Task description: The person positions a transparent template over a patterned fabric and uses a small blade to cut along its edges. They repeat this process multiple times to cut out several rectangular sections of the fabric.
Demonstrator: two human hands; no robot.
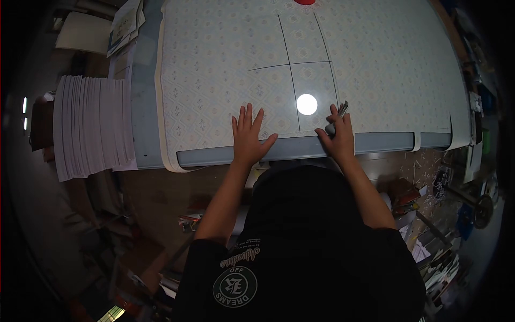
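White sheet (214, 64) under hands (248, 138), tool (343, 109) in right (343, 140)

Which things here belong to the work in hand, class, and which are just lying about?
Probably part of the work:
Patterned covering, bearing dark drawn lines; the left hand rests on its near edge
Small metallic tool, in the right hand

Apparently lying about:
Thick stack of sheets, far left
Loose papers beyond it

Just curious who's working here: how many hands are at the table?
2: the left hand, spread at the near edge of the table, and the right hand, holding a metallic item.
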